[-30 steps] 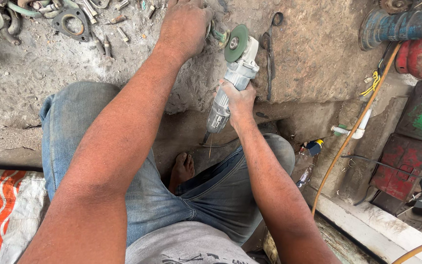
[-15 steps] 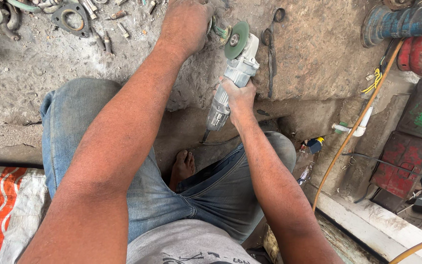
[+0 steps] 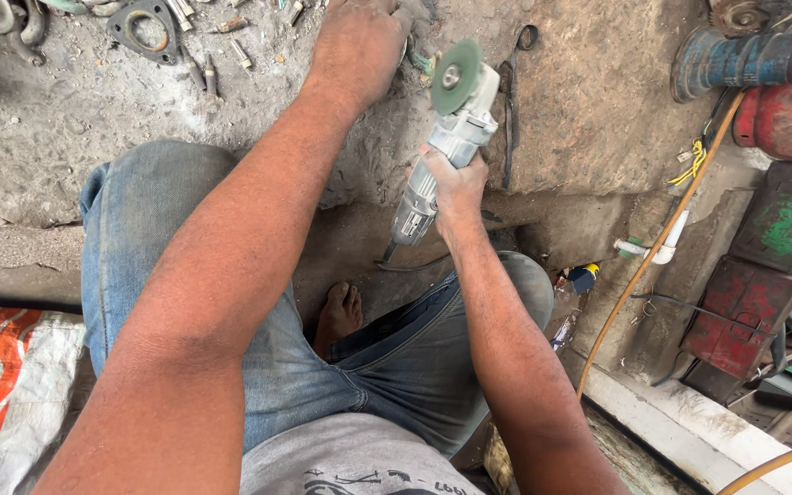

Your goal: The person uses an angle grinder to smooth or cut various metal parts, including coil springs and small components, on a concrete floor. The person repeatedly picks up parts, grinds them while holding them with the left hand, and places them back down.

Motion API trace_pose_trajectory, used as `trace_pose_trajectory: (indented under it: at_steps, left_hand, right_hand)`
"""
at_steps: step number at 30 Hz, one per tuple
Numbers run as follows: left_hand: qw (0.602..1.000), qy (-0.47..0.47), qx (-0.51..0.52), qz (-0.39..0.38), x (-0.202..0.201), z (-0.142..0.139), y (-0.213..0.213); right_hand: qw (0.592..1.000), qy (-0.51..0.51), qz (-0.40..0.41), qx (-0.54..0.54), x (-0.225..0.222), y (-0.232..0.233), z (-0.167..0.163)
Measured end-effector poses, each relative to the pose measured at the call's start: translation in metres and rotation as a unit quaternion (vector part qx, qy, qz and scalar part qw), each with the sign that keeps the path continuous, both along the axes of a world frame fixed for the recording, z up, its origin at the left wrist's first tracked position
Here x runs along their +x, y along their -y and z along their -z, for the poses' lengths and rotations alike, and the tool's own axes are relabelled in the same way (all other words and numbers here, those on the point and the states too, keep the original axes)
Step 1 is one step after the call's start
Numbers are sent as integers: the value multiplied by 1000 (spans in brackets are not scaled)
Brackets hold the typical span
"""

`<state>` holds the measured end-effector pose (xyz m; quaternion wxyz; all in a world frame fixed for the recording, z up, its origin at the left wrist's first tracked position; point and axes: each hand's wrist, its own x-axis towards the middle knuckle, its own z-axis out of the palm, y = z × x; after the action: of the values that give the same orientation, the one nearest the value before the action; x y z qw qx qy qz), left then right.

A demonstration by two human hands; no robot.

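Your right hand (image 3: 456, 188) is wrapped tight around the silver-grey barrel of the angle grinder (image 3: 440, 151), fingers fully closed on the smooth metal-and-plastic body, with the tool angled up and away from your knees. Its round green disc (image 3: 456, 76) sits flat-faced at the top end, just beside your left hand (image 3: 359, 46), hovering over the rough, pitted concrete slab (image 3: 588, 101). That left hand is pressed palm-down on the dusty slab with fingers curled over something small; you can't really tell what it's got, only a bit of greenish metal (image 3: 422, 62) poking out next to the disc. Up in the far left corner there's a flat grey metal flange (image 3: 144, 27) with a round hole, lying among scattered bolts on the gritty surface. A yellow hose (image 3: 662, 238) runs diagonally down the right side past rusty red metal boxes (image 3: 744, 312). Faded denim jeans (image 3: 130, 220) cover your knees.
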<state>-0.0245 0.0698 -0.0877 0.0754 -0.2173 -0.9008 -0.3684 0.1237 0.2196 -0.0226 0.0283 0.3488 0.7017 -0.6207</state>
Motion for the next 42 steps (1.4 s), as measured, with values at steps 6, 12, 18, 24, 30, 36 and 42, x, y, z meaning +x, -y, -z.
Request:
trace_pose_trajectory:
  at_steps: [6, 12, 18, 24, 30, 36, 42]
  left_hand:
    - [1000, 1, -11, 8, -1, 2, -1]
    - [999, -6, -35, -8, 2, 0, -1]
    - [999, 8, -43, -17, 3, 2, -5]
    - [1000, 13, -18, -9, 3, 4, -6]
    - [1000, 27, -4, -3, 1, 4, -5]
    - [1000, 8, -16, -8, 2, 3, -4]
    - [1000, 21, 2, -3, 3, 0, -2]
  right_hand:
    - [1000, 14, -12, 15, -2, 2, 3]
    - [1000, 22, -15, 10, -2, 3, 6]
    - [999, 39, -18, 24, -5, 1, 9]
    - [999, 32, -13, 27, -2, -1, 13]
    - [998, 23, -9, 51, 2, -5, 21]
    - [998, 26, -13, 62, 2, -8, 26]
    - [997, 24, -12, 66, 2, -10, 30]
